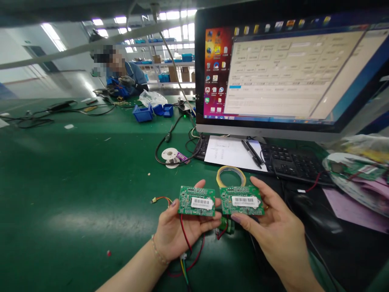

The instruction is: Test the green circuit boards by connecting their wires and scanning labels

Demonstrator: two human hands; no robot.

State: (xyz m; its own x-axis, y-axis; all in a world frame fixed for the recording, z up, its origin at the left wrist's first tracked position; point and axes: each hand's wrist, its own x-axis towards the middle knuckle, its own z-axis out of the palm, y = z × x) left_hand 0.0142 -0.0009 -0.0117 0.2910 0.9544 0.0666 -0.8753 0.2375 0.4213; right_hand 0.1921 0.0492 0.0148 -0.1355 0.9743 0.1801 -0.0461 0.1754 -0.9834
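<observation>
My left hand [182, 231] holds a green circuit board [186, 202] with a white barcode label, thumb on its left edge and fingers beneath. Red wires [184, 233] trail from it past my palm. A second, similar circuit board [226, 202], also labelled, is gripped by my right hand [276, 227] between thumb and fingers. The two boards are side by side, labels up, with a narrow gap between them. Below the gap shows another green part [228, 225] with a red wire, partly hidden. A small connector [154, 200] on thin coloured wires sticks out left of my left hand.
Behind the boards lie a roll of tape [218, 176], a solder spool [170, 154] and a keyboard [296, 162] under paper with pens [252, 154]. A monitor [273, 129] stands behind. A mouse [317, 213] is at right; blue bins [142, 113] and a seated person [136, 75] are farther back.
</observation>
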